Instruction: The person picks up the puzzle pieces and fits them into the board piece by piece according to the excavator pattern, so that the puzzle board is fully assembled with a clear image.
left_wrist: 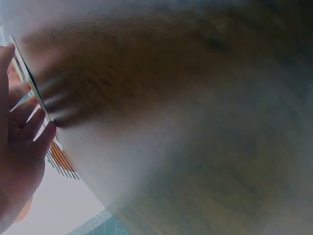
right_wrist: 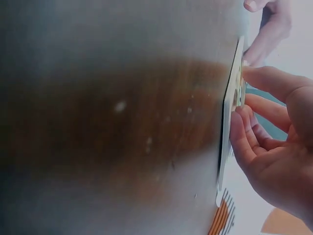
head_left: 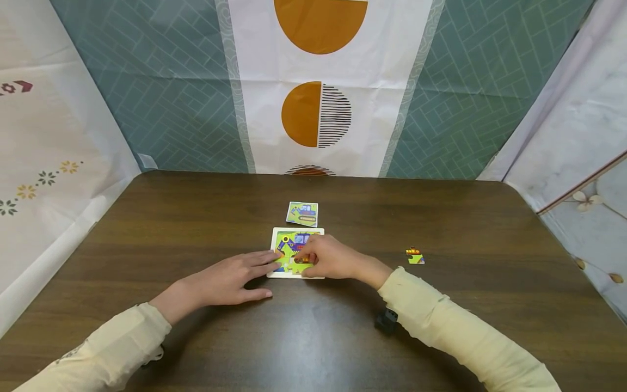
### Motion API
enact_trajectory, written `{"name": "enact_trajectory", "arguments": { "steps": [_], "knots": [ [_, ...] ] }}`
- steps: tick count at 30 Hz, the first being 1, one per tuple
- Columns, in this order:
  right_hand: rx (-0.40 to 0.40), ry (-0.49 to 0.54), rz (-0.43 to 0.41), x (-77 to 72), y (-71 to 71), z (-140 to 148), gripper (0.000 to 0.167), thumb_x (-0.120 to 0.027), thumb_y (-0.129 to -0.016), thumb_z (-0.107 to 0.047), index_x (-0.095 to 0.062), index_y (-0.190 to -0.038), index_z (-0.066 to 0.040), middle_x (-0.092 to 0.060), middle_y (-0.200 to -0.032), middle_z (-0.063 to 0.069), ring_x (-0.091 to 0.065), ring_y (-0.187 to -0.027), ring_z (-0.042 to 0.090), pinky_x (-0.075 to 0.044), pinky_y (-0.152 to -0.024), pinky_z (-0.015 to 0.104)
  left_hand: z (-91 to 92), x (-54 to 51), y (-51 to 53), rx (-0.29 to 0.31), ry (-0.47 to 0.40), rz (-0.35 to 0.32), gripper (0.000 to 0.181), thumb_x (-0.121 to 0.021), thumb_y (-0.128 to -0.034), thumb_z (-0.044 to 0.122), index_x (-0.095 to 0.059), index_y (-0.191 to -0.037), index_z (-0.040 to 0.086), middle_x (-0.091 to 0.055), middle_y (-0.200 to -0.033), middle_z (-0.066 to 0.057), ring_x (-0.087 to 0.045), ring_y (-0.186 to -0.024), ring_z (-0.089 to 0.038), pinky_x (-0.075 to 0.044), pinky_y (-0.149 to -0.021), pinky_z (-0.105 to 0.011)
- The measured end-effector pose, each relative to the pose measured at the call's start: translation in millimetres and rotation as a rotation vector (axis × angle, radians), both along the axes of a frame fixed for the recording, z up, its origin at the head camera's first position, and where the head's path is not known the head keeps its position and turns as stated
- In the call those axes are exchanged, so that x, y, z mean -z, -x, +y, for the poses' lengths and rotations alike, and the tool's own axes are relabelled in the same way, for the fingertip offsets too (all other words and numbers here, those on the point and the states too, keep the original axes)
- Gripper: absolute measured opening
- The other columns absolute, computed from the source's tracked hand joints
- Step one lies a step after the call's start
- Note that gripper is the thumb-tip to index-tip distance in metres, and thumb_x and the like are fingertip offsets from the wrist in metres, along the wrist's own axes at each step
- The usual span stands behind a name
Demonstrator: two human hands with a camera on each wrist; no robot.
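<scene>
A small jigsaw board (head_left: pixel 271 239) with a white border lies in the middle of the table, showing a blue and yellow digger on green. Over its lower right part, my right hand (head_left: pixel 335 259) pinches a green puzzle piece (head_left: pixel 299 268) between thumb and fingers. The right wrist view shows those fingertips close against the board's face; the piece is mostly hidden there. My left hand (head_left: pixel 232 277) lies flat at the board's left side, fingers straight, fingertips resting on its left edge. One loose puzzle piece (head_left: pixel 415 256), green with red and yellow, lies to the right.
Just behind the board lies a small picture card (head_left: pixel 302 213) of the same digger. The dark wooden table (head_left: pixel 196 212) ends at a patterned cloth backdrop (head_left: pixel 181 98). A small black object (head_left: pixel 386 321) shows under the right sleeve.
</scene>
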State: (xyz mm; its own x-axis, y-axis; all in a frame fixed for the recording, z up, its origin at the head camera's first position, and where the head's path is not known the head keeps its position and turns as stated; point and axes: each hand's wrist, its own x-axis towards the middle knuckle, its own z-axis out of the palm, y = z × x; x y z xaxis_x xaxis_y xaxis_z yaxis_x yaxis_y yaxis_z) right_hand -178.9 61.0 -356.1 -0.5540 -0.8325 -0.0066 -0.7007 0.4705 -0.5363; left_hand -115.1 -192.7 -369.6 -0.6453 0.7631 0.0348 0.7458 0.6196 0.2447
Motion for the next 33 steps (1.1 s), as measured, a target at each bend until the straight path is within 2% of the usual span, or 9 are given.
{"name": "enact_trajectory", "arguments": {
  "steps": [12, 20, 24, 29, 33],
  "knots": [
    [-0.002, -0.021, -0.001, -2.0, -1.2, -3, 0.030, -0.077, -0.083, -0.013, -0.072, -0.111, -0.001, -0.060, -0.090, 0.004, -0.052, -0.078, 0.016, -0.044, -0.066, 0.021, 2.1, -1.1, 3.7, -0.004, 0.003, -0.026, 0.062, -0.059, -0.0951, 0.044, -0.051, -0.139, 0.002, -0.040, -0.150, -0.011, -0.038, -0.136, -0.029, -0.038, -0.104, -0.046],
    [-0.038, -0.008, 0.092, 0.3, -1.7, -3, 0.029, -0.077, -0.084, -0.012, -0.072, -0.110, 0.001, -0.060, -0.088, 0.005, -0.052, -0.077, 0.016, -0.043, -0.066, 0.021, 4.8, -0.7, 5.5, -0.030, -0.014, -0.040, 0.058, -0.057, -0.0961, 0.043, -0.055, -0.136, 0.002, -0.044, -0.146, -0.011, -0.043, -0.133, -0.030, -0.040, -0.102, -0.047],
    [-0.053, 0.007, 0.121, 2.0, -2.7, -4, 0.030, -0.077, -0.083, -0.011, -0.072, -0.110, 0.001, -0.060, -0.089, 0.007, -0.053, -0.077, 0.016, -0.043, -0.065, 0.021, 9.0, -3.4, 7.9, -0.033, -0.018, 0.002, 0.050, -0.062, -0.0942, 0.038, -0.062, -0.129, 0.003, -0.053, -0.138, -0.012, -0.050, -0.125, -0.029, -0.045, -0.098, -0.045],
    [-0.057, 0.026, 0.109, 3.5, -3.7, -4, 0.030, -0.077, -0.083, -0.010, -0.072, -0.110, 0.002, -0.059, -0.091, 0.008, -0.053, -0.078, 0.017, -0.043, -0.066, 0.020, 14.7, -6.2, 8.9, 0.011, -0.014, 0.100, 0.044, -0.068, -0.0914, 0.033, -0.066, -0.121, 0.001, -0.058, -0.129, -0.014, -0.056, -0.117, -0.027, -0.048, -0.095, -0.041],
    [-0.056, 0.039, 0.093, 3.7, -3.6, -4, 0.028, -0.077, -0.083, -0.009, -0.072, -0.108, 0.003, -0.059, -0.091, 0.008, -0.054, -0.077, 0.016, -0.044, -0.066, 0.019, 18.9, -5.9, 6.1, 0.041, -0.039, 0.098, 0.046, -0.066, -0.0927, 0.031, -0.062, -0.126, -0.001, -0.055, -0.134, -0.014, -0.053, -0.121, -0.028, -0.046, -0.097, -0.042]
  ]
}}
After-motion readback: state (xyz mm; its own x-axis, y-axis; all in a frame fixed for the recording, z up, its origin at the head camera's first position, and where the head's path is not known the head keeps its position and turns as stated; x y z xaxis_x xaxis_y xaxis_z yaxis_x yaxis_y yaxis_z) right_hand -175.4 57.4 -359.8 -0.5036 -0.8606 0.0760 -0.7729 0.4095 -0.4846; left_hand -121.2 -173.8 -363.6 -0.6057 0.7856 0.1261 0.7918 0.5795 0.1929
